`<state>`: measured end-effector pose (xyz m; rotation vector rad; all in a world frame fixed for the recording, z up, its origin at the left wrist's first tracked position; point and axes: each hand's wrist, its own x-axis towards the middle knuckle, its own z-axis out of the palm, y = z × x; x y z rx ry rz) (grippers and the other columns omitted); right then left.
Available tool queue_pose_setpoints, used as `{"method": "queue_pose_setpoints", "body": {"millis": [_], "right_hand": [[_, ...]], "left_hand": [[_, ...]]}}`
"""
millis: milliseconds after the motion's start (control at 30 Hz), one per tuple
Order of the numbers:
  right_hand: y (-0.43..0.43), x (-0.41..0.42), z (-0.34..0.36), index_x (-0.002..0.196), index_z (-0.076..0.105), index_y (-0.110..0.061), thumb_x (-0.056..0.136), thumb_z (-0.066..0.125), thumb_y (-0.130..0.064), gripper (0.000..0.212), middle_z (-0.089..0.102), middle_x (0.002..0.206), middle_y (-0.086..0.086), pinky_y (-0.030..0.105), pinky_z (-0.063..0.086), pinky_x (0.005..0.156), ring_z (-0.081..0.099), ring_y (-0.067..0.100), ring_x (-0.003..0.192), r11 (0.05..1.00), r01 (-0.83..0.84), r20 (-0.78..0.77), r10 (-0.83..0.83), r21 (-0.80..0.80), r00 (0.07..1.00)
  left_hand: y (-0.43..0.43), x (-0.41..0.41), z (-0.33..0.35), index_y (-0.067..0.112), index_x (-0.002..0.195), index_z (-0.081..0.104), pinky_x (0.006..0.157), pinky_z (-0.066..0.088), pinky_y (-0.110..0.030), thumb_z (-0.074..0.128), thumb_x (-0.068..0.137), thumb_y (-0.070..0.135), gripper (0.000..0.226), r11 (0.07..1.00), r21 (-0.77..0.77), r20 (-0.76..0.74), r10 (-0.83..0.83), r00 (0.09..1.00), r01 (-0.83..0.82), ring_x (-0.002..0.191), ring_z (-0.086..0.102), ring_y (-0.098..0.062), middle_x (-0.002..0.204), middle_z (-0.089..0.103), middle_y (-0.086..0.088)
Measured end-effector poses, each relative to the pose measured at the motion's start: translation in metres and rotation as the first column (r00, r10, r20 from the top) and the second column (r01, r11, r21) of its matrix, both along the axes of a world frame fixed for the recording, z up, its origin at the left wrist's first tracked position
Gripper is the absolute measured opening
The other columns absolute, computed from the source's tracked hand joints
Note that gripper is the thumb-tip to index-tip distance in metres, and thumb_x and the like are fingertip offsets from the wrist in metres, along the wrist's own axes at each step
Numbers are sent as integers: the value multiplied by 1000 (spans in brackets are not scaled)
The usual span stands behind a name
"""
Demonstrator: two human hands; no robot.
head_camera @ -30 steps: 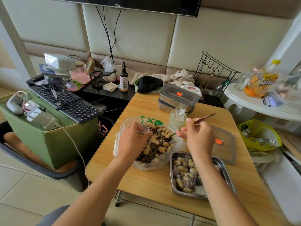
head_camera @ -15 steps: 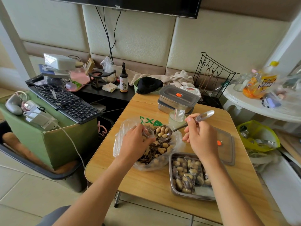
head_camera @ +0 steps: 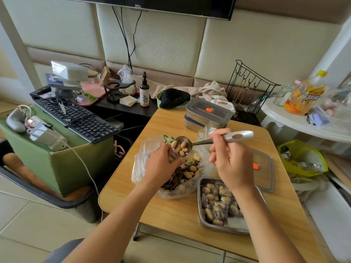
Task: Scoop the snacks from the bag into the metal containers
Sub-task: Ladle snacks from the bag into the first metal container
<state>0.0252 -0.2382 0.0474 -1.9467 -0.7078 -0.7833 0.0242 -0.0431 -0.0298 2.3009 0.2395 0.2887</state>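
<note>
Snacks, peanuts mixed with dark seeds, sit in clear plastic bag mid-table. My left grip is curled on the bag's rim, holding it open. My right grip pinches long silver metal spoon, bowl loaded with peanuts, held above the bag. Open rectangular steel container, partly filled, sits just right of the bag, near the table's front edge.

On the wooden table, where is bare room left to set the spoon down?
Bare wood shows at the table's near-left corner, before the bag and left of the tray; the left forearm crosses it. A smaller patch lies between bag and stacked containers. Crowded middle: bag, tray, lid, left hand, right hand with spoon.
</note>
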Motion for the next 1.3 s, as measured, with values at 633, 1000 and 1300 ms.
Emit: {"method": "queue_pose_setpoints", "body": {"millis": [633,1000,1300], "right_hand": [[0,-1,-4,96,65,-15,110,46,-28,26,66,67,-3,18,49,46,66,8,49,949,243,-210,-200,201,957],[-13,30,-35,104,64,-1,111,46,-30,35,75,71,8,23,49,48,71,19,56,818,486,-878,49,309,476],[-9,22,-35,88,73,4,108,55,-32,45,70,61,7,19,30,33,55,14,42,960,259,-919,0,111,395]], "left_hand": [[-1,-5,4,22,117,58,65,46,-15,80,87,39,41,989,-149,46,9,999,-2,84,60,0,98,64,13],[-6,-12,14,13,109,49,53,48,-14,73,94,35,36,956,-291,122,6,993,30,63,60,0,88,65,4],[-7,-11,8,17,116,51,65,47,-8,70,97,34,32,975,-124,91,-176,980,186,82,59,0,100,58,11]]}}
